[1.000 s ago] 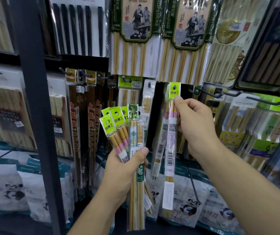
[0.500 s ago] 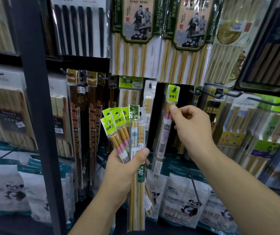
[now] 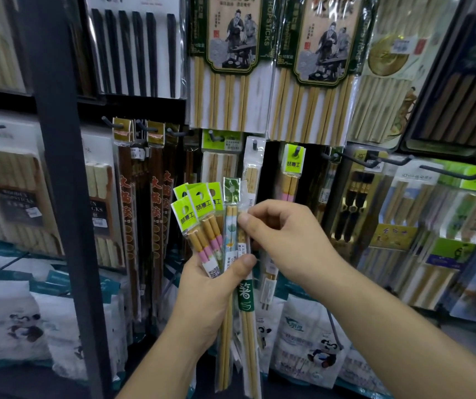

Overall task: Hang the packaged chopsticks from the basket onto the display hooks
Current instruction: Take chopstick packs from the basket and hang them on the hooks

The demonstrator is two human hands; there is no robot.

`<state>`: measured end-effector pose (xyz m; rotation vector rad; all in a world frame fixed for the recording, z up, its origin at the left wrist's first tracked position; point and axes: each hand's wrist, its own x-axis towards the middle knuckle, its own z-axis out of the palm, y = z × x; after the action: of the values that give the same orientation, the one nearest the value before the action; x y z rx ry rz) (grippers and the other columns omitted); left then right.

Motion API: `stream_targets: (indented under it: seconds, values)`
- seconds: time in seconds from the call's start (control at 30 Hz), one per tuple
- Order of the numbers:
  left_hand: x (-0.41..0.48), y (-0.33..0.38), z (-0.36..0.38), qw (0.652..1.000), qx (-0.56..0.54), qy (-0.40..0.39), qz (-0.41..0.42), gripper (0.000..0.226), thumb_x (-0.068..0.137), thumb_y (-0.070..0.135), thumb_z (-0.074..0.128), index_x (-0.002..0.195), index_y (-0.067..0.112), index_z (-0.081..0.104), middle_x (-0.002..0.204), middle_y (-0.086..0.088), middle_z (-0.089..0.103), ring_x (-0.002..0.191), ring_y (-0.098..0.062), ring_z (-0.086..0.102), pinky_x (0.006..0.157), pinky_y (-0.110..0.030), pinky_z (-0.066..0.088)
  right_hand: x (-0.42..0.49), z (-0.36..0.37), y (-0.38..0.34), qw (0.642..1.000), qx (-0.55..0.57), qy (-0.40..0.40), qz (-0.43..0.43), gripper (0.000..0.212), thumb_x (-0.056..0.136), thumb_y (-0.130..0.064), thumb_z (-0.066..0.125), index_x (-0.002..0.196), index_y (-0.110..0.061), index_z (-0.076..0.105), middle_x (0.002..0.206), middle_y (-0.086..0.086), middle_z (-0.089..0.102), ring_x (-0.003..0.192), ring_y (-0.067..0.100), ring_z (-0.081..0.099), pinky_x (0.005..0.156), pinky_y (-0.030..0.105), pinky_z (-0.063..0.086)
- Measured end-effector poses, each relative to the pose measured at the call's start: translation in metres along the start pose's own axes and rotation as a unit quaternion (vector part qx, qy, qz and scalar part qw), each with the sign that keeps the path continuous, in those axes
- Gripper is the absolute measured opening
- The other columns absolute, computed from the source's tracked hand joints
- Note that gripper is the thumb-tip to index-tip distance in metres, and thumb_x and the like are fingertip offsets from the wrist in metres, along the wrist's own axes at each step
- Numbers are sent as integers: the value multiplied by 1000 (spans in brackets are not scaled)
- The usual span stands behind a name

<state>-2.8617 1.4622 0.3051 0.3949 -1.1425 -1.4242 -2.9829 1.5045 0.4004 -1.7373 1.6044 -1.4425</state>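
My left hand (image 3: 210,289) grips a fanned bundle of several packaged chopsticks (image 3: 202,223) with lime-green header tags, thumb pressed across the front. My right hand (image 3: 285,240) reaches into the right side of that bundle, its thumb and fingers pinching a clear pack with a dark-green header (image 3: 241,226). One lime-tagged pack (image 3: 293,174) hangs by itself on a display hook (image 3: 296,151) just above my right hand. No basket is in view.
A dark metal upright (image 3: 61,197) stands at the left. Dark-red chopstick packs (image 3: 156,211) hang left of the bundle. Large bamboo sets (image 3: 228,67) hang above. Bare hook tips (image 3: 395,162) jut out at the right. Panda-print bags (image 3: 314,341) fill the lower shelf.
My right hand let go of the lime-tagged pack, which now hangs on the hook, and dropped left to pinch a pack in the bundle. My left hand stayed put.
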Motion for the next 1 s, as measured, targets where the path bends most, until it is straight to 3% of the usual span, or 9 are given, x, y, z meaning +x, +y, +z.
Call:
stream_targets:
  seconds: [0.2, 0.3, 0.4, 0.57, 0.7, 0.83, 1.0]
  values:
    - [3, 1, -7, 998, 15, 58, 2, 32, 69, 41, 95, 95, 29, 79, 96, 1, 79, 93, -16, 76, 81, -28, 60, 17, -6, -11, 996, 30, 81, -23, 19, 97, -26, 67, 83, -15, 73, 79, 16, 70, 67, 19, 62, 71, 40, 58]
    - [4, 0, -9, 997, 17, 73, 10, 40, 69, 36, 86, 103, 19, 75, 92, 2, 79, 88, -13, 76, 75, -19, 58, 29, -8, -19, 991, 51, 116, -31, 23, 98, -29, 67, 84, -12, 73, 69, 11, 68, 60, 13, 58, 61, 30, 55]
    - [5, 2, -14, 997, 19, 70, 12, 48, 68, 37, 86, 105, 11, 72, 81, -1, 74, 73, -16, 71, 66, -22, 57, 38, -7, -19, 990, 51, 130, -21, 29, 98, -31, 66, 82, -7, 71, 59, 2, 60, 54, 9, 54, 55, 19, 49]
    - [7, 1, -24, 998, 24, 51, 15, 60, 67, 40, 94, 105, 2, 68, 71, -4, 64, 62, -18, 60, 57, -28, 53, 48, -5, -16, 990, 49, 133, 3, 34, 100, -30, 64, 83, -1, 70, 64, 8, 62, 47, 6, 56, 47, 15, 43]
    - [9, 4, -38, 997, 68, 31, 11, 19, 77, 30, 92, 84, 23, 76, 65, -4, 63, 58, -17, 61, 55, -29, 55, 50, -4, -16, 990, 33, 136, 9, 34, 99, -32, 65, 82, -4, 71, 63, 4, 62, 46, 5, 57, 46, 14, 42]
    - [10, 8, -50, 994, 105, 28, 14, 8, 78, 30, 81, 84, 26, 76, 64, -3, 63, 57, -18, 60, 57, -28, 54, 51, -2, -16, 990, 24, 136, 8, 36, 99, -32, 64, 81, -2, 70, 60, 4, 61, 44, 5, 57, 46, 15, 45]
    - [11, 16, -55, 995, 98, 19, 27, 5, 81, 25, 79, 79, 28, 75, 63, -4, 63, 56, -21, 60, 56, -30, 55, 47, 0, -12, 992, -23, 127, -8, 31, 100, -35, 62, 78, -15, 71, 52, -3, 62, 46, 8, 64, 49, 9, 46]
